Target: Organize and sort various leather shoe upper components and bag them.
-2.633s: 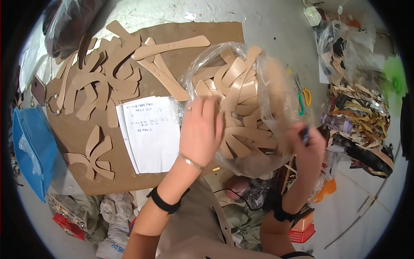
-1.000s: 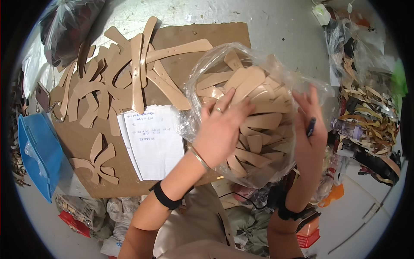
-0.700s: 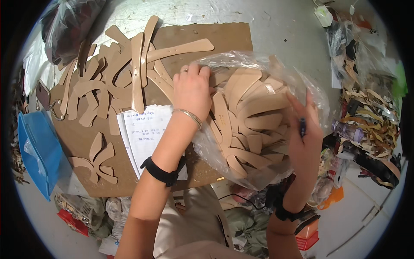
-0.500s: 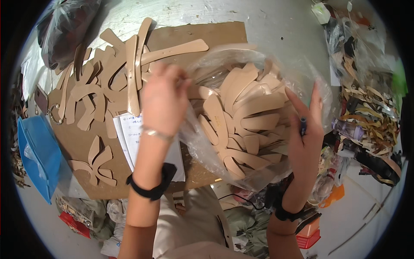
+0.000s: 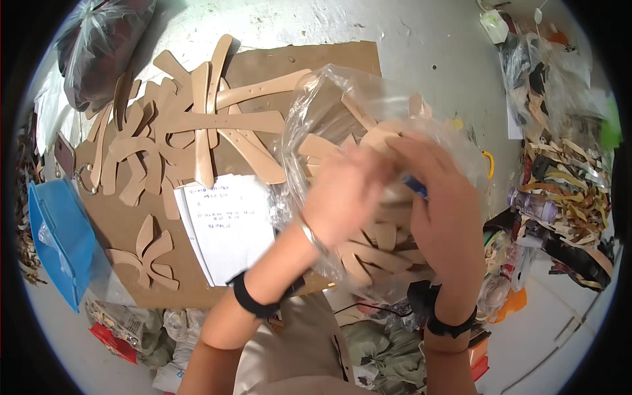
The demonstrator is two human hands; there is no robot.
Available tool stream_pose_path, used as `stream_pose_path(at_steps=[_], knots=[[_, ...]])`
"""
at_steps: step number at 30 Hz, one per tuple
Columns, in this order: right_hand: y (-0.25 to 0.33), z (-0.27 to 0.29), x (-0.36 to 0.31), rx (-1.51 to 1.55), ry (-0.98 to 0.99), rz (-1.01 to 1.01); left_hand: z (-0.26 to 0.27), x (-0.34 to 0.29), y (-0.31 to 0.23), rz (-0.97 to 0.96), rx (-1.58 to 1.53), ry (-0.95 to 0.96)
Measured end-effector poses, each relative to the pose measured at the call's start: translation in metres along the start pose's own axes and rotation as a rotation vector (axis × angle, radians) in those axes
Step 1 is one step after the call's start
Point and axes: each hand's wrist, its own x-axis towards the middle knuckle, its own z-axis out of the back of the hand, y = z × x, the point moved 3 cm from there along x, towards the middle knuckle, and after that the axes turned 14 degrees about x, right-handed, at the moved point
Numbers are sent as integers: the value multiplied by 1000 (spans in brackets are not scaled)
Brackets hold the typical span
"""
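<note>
A clear plastic bag (image 5: 316,89) lies open on the brown board, filled with beige leather-like cut pieces (image 5: 368,253). My left hand (image 5: 349,191) reaches over the bag's middle; motion smears its fingers, so any hold is unclear. Close beside it, my right hand (image 5: 447,204) bends over the bag's right part, fingertips at the pieces. A blue pen (image 5: 415,185) is tucked between its thumb and fingers. Left of the bag, long beige strips with small holes (image 5: 227,122) lie crossed on one another. Written paper sheets (image 5: 230,237) rest below those strips.
More beige pieces (image 5: 135,148) pile up on the brown board (image 5: 191,293), with a blue plastic bin (image 5: 62,230) at its left edge. A tied dark bag (image 5: 102,59) stands far left. Scraps and a clear bottle (image 5: 533,205) lie at the right.
My left hand has moved right from the crossed strips to over the bag. One more strip now lies across them. My right hand has come left over the pieces.
</note>
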Motion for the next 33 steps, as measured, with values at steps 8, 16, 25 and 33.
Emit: stream_pose_path(at_steps=[8,16,25,33], knots=[[-28,1,-9,-65,272,-329,5,14,2,53,-11,-92],[-37,15,-11,-56,313,-283,17,67,49,-204,1052,-171],[-35,43,-14,385,-185,-392,32,62,39,-157,890,-81],[-17,44,-22,468,-210,-311,90,33,26,167,455,-476]])
